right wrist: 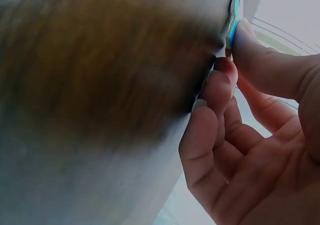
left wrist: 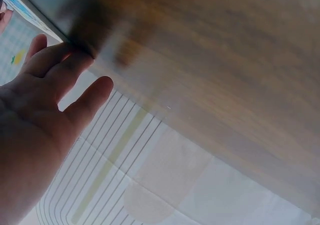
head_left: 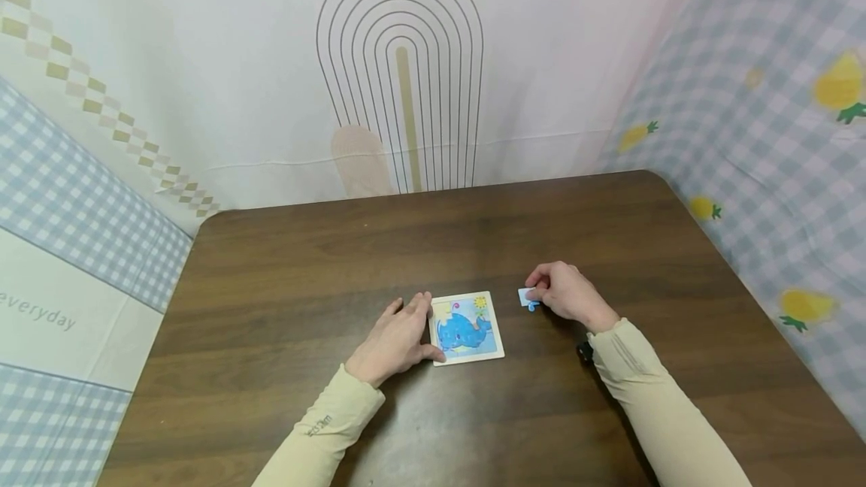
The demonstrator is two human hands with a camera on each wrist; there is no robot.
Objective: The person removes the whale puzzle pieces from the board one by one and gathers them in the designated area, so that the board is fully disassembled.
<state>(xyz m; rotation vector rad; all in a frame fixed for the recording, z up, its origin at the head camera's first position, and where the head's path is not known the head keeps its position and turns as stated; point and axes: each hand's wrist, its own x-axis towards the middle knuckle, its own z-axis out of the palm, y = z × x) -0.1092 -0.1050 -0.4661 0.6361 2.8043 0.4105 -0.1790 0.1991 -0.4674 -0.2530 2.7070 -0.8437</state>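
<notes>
Item: square whale picture puzzle (head_left: 467, 329), lying flat on the bench at the middle of your reach. Pale, smooth-looking border, straight-edged; printed inside, a blue whale, a pink curl and a yellow sun at the far right corner.

Item: loose puzzle piece (head_left: 528, 297), one, blue and pale, with a rounded knob on its near side. Located right of the puzzle, apart from it. Thin and stiff, by its edge in the right wrist view.

Progress, as judged: most of the picture appears filled in; at least this one piece is not yet fitted. Whether an open gap shows inside the border, you cannot tell at this size.

Item: your right hand (head_left: 568, 293), thumb and forefinger clamped on the loose piece, the other fingers curled. Whether the piece touches the bench is unclear.

Item: your left hand (head_left: 399, 337), fingers extended, thumb spread apart from them, laid against the puzzle's left edge; nothing grasped.

Item: bench (head_left: 304, 261), dark brown wood grain, soft sheen, rounded far corners.

Item: two cream fabric sleeves, gathered at your wrists, the left with dark lettering.

Surround: white hanging cloth (head_left: 561, 58) with line-drawn arches; blue-and-white gingham cloth (head_left: 764, 164) with yellow pineapples, right.
</notes>
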